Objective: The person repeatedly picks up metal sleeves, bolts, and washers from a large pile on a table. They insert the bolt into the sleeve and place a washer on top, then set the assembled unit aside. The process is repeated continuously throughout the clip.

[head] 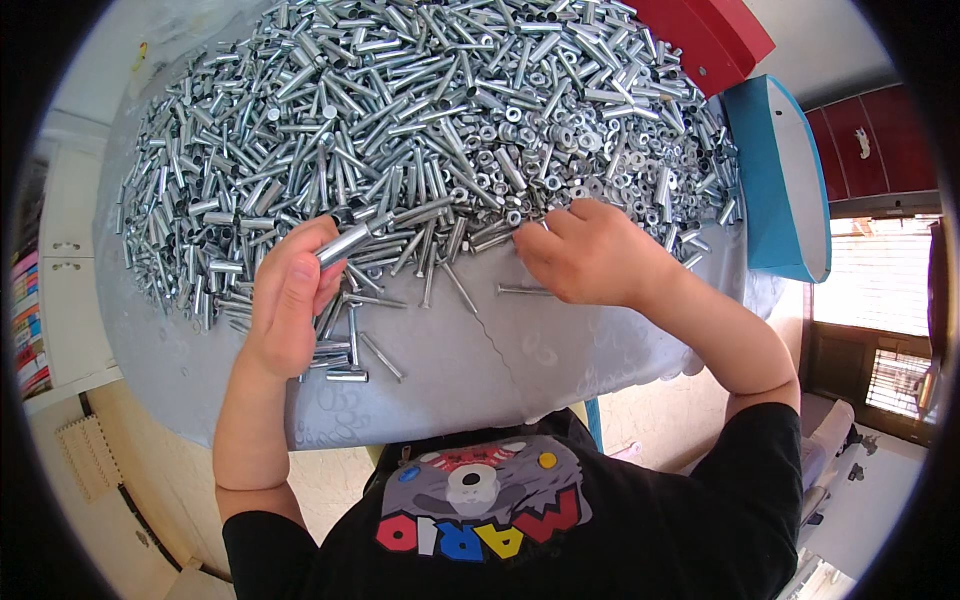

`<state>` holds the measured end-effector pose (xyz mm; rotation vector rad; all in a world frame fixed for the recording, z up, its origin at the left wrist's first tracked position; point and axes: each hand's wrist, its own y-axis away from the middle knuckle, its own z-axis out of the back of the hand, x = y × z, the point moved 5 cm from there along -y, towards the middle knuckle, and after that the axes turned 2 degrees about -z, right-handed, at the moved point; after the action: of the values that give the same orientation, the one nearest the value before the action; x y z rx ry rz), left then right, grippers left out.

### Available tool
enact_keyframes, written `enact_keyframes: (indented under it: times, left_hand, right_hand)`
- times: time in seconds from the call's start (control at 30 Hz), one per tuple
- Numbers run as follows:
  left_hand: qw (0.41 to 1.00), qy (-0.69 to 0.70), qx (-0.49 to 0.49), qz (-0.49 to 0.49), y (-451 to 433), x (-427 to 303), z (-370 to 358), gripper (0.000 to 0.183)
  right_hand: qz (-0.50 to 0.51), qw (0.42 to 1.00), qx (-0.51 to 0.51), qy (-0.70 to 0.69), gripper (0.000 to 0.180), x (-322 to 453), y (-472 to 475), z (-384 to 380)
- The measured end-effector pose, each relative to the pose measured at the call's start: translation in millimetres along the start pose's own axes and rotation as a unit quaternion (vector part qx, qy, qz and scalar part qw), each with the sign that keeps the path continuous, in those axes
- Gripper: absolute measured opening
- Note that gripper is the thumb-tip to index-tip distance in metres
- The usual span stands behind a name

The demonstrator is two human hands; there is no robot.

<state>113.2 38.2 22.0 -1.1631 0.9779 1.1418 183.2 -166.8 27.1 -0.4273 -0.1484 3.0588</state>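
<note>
My left hand (289, 304) grips a shiny metal sleeve (346, 244) between thumb and fingers, tilted up to the right, with a threaded rod showing at its far end. My right hand (589, 251) is at the near edge of the pile, its fingertips bent down beside the hex nuts (514, 114) and flat washers (637, 159). What those fingers pinch, if anything, is hidden. Long bolts (409, 169) fill the pile's middle, and short tubular sleeves (199, 206) lie thick on its left. A loose bolt (523, 289) lies just below my right hand.
The pile sits on a table with a grey patterned cloth (465, 382). Another bolt (382, 356) and a few sleeves (346, 375) lie near my left wrist. At the right edge stand a teal box (772, 180) and a red box (712, 37). A dark crack-like line (495, 349) crosses the cloth.
</note>
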Motion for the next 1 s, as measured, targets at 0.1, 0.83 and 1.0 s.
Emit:
enact_keyframes:
  times: [0.1, 0.83, 1.0]
  left_hand:
    - [1.0, 0.003, -0.015, 0.004, -0.4, -0.5, -1.4, 0.047]
    - [1.0, -0.02, -0.015, -0.016, -0.3, -0.7, 3.0, 0.047]
    - [0.999, -0.015, -0.028, -0.003, -1.4, -1.7, 3.7, 0.048]
  right_hand:
    - [0.029, 0.998, -0.057, 0.022, 0.009, 5.6, 3.7, -2.0]
    - [-0.199, 0.974, -0.007, -0.109, 0.007, -19.4, 12.5, 9.7]
    - [-0.234, 0.959, -0.036, -0.157, 0.009, -26.4, 11.7, 14.3]
